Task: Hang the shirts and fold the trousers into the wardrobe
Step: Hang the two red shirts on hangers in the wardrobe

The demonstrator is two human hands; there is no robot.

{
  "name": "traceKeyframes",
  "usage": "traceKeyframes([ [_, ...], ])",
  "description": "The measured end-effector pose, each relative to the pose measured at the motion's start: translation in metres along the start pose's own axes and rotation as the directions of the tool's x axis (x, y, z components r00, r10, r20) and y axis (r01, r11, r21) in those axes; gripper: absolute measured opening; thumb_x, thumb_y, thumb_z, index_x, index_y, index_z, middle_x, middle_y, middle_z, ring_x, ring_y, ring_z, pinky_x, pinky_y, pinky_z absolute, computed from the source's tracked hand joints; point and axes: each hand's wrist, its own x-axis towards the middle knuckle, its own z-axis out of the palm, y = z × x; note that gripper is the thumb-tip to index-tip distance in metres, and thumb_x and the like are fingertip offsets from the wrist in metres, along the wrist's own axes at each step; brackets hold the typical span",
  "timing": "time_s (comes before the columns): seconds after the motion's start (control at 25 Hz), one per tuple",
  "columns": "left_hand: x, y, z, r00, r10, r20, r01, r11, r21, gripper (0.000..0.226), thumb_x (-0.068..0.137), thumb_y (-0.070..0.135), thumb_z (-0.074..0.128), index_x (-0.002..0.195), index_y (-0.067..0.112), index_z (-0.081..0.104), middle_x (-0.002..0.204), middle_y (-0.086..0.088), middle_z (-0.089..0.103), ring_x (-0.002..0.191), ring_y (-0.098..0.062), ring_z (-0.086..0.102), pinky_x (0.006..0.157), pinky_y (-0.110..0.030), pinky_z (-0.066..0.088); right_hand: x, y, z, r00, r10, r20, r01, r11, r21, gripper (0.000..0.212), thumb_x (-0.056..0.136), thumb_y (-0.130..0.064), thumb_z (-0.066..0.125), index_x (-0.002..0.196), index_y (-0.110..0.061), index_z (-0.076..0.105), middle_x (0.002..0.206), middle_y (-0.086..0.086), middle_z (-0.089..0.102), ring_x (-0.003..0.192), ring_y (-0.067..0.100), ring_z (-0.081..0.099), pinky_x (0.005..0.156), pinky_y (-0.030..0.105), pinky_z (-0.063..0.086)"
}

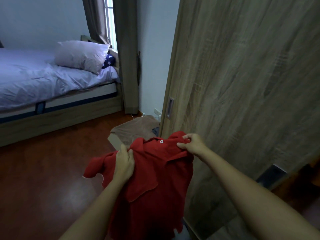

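Note:
I hold a red polo shirt (155,170) up in front of me, its collar with a white button facing up. My left hand (123,163) grips the shirt at its left shoulder, and my right hand (192,144) pinches the right shoulder by the collar. The shirt's body hangs down between my forearms. The wooden wardrobe (242,84) stands right behind the shirt, its sliding door with a metal recessed handle (170,108) shut. No hanger shows.
A box (114,138) with brown clothing (136,129) draped over it sits on the red-brown floor (43,170) beside the wardrobe. A bed (43,80) with a pillow (81,55) stands at the left. Brown curtains (126,49) hang by the window.

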Motion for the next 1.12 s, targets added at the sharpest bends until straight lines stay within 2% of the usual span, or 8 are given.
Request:
traceKeyframes([
  [0.16,0.0,-0.001,0.001,0.987,0.102,0.124,-0.13,0.962,0.241,0.048,0.084,0.055,0.049,0.111,0.016,0.048,0.107,0.001,0.058,0.102,-0.018,0.054,0.098,-0.042,0.034,0.008,0.002,0.008,0.998,0.048,-0.033,-0.038,0.967,0.253,0.028,0.073,-0.007,0.077,0.066,-0.018,0.052,0.074,0.001,0.054,0.069,0.013,0.05,0.061,0.024,0.042],
  [0.28,0.002,-0.01,0.009,0.966,0.208,0.156,-0.258,0.831,0.492,0.053,0.088,0.053,0.042,0.123,0.016,0.054,0.112,-0.006,0.065,0.107,-0.026,0.056,0.1,-0.045,0.032,0.008,0.006,0.006,0.876,0.347,0.335,-0.469,0.777,0.42,0.05,0.064,-0.011,0.085,0.106,-0.005,0.056,0.089,0.009,0.069,0.073,0.018,0.068,0.059,0.027,0.057],
  [0.36,0.004,-0.014,0.008,0.963,0.231,0.14,-0.269,0.86,0.433,0.043,0.091,0.044,0.034,0.109,0.016,0.061,0.101,-0.006,0.067,0.098,-0.027,0.058,0.095,-0.044,0.033,-0.003,-0.003,-0.006,0.799,0.352,0.487,-0.57,0.702,0.427,0.017,0.083,-0.017,0.069,0.089,-0.003,0.061,0.061,0.009,0.071,0.048,0.016,0.068,0.042,0.025,0.054],
  [0.44,0.004,-0.012,0.006,0.965,0.243,0.095,-0.261,0.889,0.377,0.022,0.096,0.03,0.041,0.092,0.014,0.056,0.085,-0.005,0.063,0.081,-0.024,0.056,0.089,-0.043,0.037,-0.006,-0.015,-0.024,0.874,0.335,0.353,-0.481,0.705,0.521,0.017,0.09,-0.019,0.06,0.089,-0.002,0.061,0.068,0.007,0.072,0.054,0.017,0.068,0.042,0.023,0.053],
  [0.56,-0.001,-0.006,0.002,0.95,0.306,0.06,-0.302,0.853,0.427,0.021,0.096,0.023,0.04,0.077,0.016,0.042,0.067,-0.003,0.053,0.059,-0.021,0.048,0.064,-0.035,0.038,-0.007,-0.044,-0.064,0.981,0.164,-0.103,-0.055,0.748,0.661,0.025,0.091,-0.013,0.058,0.114,-0.003,0.061,0.093,0.008,0.066,0.084,0.019,0.06,0.063,0.022,0.05],
  [0.76,0.011,-0.022,-0.012,0.917,0.298,0.265,-0.399,0.667,0.629,0.029,0.088,0.026,0.031,0.09,0.01,0.056,0.073,-0.009,0.065,0.066,-0.031,0.062,0.067,-0.04,0.046,-0.03,-0.105,-0.168,0.852,-0.09,-0.515,0.363,0.811,0.459,0.018,0.09,-0.014,0.059,0.107,-0.009,0.063,0.084,-0.005,0.062,0.08,0.01,0.059,0.072,0.021,0.048],
  [1.0,0.005,-0.012,-0.003,0.937,0.033,0.349,-0.32,0.482,0.816,0.055,0.098,0.048,0.025,0.14,0.015,0.035,0.137,-0.01,0.048,0.126,-0.029,0.043,0.11,-0.044,0.025,-0.074,-0.105,-0.19,0.89,-0.26,-0.375,0.406,0.828,0.388,0.015,0.087,-0.011,0.063,0.079,-0.024,0.063,0.056,-0.02,0.066,0.059,-0.007,0.06,0.068,0.013,0.051],
  [1.12,0.005,0.03,0.002,0.946,-0.049,0.32,-0.227,0.601,0.766,0.055,0.095,0.042,0.038,0.14,0.012,0.035,0.144,-0.015,0.039,0.135,-0.032,0.033,0.113,-0.048,0.022,-0.087,-0.083,-0.185,0.911,-0.28,-0.303,0.383,0.848,0.367,0.016,0.087,-0.009,0.063,0.081,-0.024,0.064,0.056,-0.021,0.067,0.057,-0.009,0.06,0.066,0.011,0.05],
])
